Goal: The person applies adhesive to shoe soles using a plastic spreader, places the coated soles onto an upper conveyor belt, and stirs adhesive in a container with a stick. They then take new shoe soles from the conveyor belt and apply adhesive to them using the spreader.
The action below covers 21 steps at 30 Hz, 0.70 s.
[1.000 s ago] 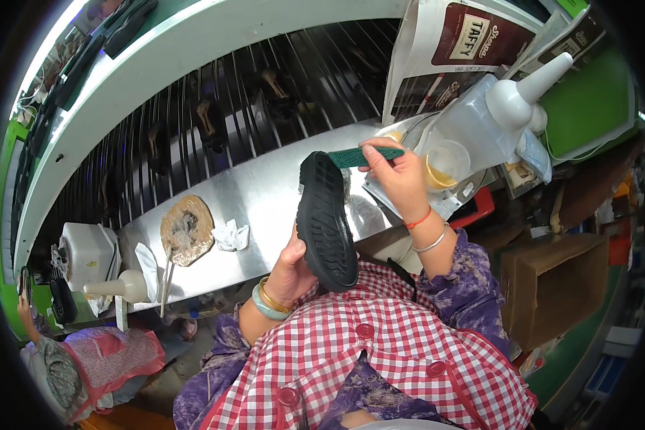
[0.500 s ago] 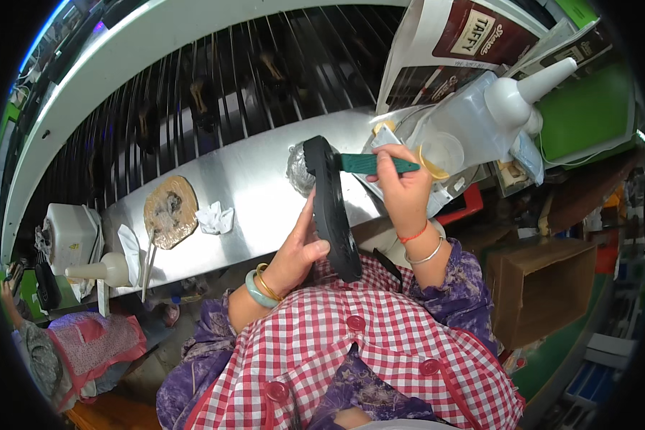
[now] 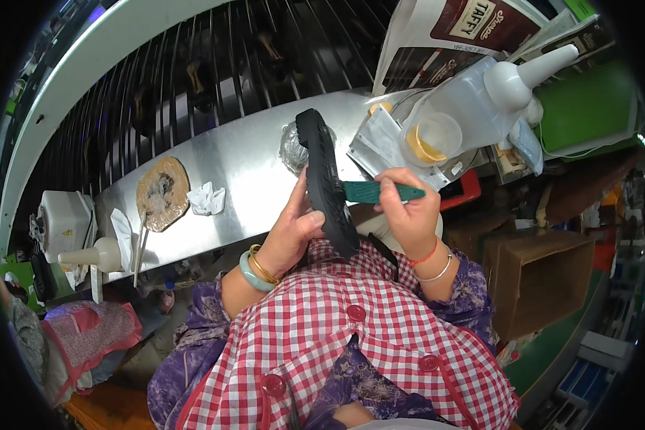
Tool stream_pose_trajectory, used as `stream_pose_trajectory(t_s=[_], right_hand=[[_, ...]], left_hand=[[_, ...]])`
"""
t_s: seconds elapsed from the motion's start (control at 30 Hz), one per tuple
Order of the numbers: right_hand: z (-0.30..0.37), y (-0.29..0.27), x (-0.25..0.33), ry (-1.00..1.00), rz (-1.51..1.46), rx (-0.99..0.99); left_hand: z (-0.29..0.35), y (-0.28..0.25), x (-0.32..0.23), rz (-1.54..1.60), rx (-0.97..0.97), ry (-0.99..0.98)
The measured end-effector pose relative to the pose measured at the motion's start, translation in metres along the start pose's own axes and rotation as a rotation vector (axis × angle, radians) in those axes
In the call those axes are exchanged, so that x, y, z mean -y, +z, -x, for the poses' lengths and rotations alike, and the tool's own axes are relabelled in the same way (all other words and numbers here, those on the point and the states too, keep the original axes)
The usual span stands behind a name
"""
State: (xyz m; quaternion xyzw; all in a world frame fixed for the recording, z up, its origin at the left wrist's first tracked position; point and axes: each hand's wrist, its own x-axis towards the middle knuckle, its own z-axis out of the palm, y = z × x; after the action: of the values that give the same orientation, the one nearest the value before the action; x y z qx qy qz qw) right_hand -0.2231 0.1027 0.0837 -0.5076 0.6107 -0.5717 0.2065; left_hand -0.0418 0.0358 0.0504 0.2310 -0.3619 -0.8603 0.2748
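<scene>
A black shoe sole (image 3: pixel 323 179) is held on edge in front of my chest, its long side running away from me. My left hand (image 3: pixel 292 233) grips its left side, the thumb pressed against the near half. From the right, my right hand (image 3: pixel 411 215) pinches a green-handled brush (image 3: pixel 369 192). The brush's head end meets the sole's right side about midway along; its bristles are hidden there. Behind the sole, a shiny clear-wrapped lump (image 3: pixel 292 150) rests on the metal ledge (image 3: pixel 244 168).
On the right stand a clear cup (image 3: pixel 437 136) with yellowish contents and a white-nozzled squeeze bottle (image 3: pixel 466 100). A brown round pad (image 3: pixel 163 195) and crumpled tissue (image 3: pixel 207 199) lie left. Metal rods (image 3: pixel 215 64) run behind the ledge. A cardboard box (image 3: pixel 541 279) is lower right; a person's pink apron (image 3: pixel 97 333) lower left.
The brush has slid along the sole from its far end toward me, with my right hand coming nearer. The sole and my left hand have shifted slightly away from me.
</scene>
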Motion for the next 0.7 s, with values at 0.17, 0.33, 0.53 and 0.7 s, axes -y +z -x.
stream_pose_trajectory(t_s=[0.17,0.33,0.53,0.7], right_hand=[[-0.006,-0.005,0.007,0.083,-0.120,-0.135],[-0.032,0.017,-0.010,0.069,-0.209,-0.127],[-0.053,0.036,-0.041,0.014,0.055,-0.117],[-0.041,0.020,-0.010,-0.324,0.215,-0.331]], left_hand=[[0.005,-0.014,0.010,-0.127,0.038,-0.027],[0.008,-0.019,0.020,-0.200,0.060,0.037],[0.006,-0.021,0.018,-0.203,0.071,0.012],[0.007,-0.022,0.012,-0.182,0.056,-0.005]])
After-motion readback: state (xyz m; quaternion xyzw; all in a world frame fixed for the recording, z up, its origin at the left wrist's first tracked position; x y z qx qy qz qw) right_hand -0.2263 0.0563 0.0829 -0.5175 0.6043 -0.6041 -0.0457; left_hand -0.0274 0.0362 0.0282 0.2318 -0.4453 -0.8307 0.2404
